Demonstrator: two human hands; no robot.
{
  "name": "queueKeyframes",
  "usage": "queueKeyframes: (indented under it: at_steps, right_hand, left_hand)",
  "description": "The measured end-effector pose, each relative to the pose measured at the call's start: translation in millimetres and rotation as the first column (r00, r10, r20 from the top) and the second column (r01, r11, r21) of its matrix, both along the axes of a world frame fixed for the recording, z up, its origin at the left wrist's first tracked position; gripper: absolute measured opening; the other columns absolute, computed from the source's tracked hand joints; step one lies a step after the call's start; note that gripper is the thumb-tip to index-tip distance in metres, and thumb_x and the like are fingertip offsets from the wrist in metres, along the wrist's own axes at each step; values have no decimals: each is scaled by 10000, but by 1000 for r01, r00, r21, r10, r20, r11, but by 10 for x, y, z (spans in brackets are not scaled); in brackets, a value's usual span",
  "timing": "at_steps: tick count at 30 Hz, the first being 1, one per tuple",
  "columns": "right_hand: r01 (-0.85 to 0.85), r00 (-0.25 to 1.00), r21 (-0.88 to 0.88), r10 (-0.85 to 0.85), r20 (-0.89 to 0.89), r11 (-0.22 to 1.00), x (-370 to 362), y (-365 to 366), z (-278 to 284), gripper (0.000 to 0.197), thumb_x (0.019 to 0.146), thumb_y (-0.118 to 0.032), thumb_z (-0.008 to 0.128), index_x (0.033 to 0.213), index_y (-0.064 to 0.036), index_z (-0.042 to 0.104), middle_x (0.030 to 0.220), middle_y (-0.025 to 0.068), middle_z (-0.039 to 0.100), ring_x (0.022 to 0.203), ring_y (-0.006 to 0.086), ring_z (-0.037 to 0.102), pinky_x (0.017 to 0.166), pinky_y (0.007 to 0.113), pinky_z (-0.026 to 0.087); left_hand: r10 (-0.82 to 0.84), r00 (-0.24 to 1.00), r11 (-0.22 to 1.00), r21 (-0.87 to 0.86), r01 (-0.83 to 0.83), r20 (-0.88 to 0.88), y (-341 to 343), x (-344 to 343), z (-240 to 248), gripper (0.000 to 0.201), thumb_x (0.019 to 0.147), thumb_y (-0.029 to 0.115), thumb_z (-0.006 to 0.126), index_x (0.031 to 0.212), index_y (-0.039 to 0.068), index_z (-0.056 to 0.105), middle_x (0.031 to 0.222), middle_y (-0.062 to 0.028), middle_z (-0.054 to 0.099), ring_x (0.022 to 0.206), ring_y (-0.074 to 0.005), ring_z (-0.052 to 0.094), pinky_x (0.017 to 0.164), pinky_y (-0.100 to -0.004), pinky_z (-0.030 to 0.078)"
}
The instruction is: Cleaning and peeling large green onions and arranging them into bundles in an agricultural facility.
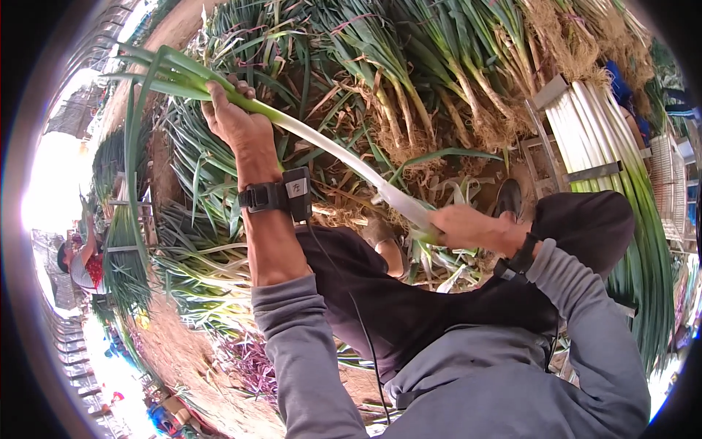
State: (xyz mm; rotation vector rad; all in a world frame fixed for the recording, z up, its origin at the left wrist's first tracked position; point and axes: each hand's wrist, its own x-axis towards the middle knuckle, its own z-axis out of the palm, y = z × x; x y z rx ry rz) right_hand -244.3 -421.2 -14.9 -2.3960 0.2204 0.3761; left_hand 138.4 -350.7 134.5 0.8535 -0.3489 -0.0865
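Note:
A long green onion (322, 138) with a white shaft and green leaves slants across in front of me. My left hand (238, 121) is closed around it where the white turns to green, its leaves fanning out past the fingers to the far left. My right hand (468, 227) is closed at the lower end, by a pale, blurred outer layer (404, 204) of the onion. Whether those fingers pinch only this layer or the shaft too is hidden. Black straps circle both wrists, and a small black box (297, 193) with a cable sits by the left one.
Untrimmed green onions (409, 95) with dry roots lie heaped ahead. To the right, a metal rack (594, 173) holds a bundle of cleaned white-stemmed onions (596, 128). More green onions (197, 263) and purple leaves (248, 366) lie left. A person (86, 263) is at far left.

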Motion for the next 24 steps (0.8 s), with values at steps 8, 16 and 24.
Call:
queueKeyframes:
  at_steps: [8, 16, 24]
  right_hand:
    - [-115, 945, -128, 68, -321, 985, -146, 162, -581, 212, 760, -142, 705, 921, -4, 707, 896, 211, 721, 849, 422, 709, 750, 508, 565]
    - [210, 950, -28, -210, -231, 977, -187, -342, -504, 411, 898, -259, 649, 1228, -13, 649, 1157, 251, 684, 1040, 437, 668, 877, 497, 546]
    - [179, 918, 476, -320, 235, 861, 636, -171, 547, 495, 970, -312, 703, 1348, -23, 565, 1134, 159, 674, 868, 204, 685, 729, 369, 582]
  left_hand:
    - [33, 997, 999, 41, -30, -65, 42, -27, -135, 180, 1031, 207, 611, 1089, 65, 516, 891, -91, 617, 663, -189, 586, 544, -302, 459]
    - [69, 998, 997, -35, -69, 8, 457, 315, -99, 239, 1048, 258, 581, 1165, 63, 507, 899, -107, 625, 665, -173, 564, 576, -283, 480]
    - [42, 955, 999, -15, -48, -295, 573, 552, -392, 331, 1108, 359, 421, 1051, 43, 501, 881, -61, 553, 765, -179, 525, 699, -300, 478]
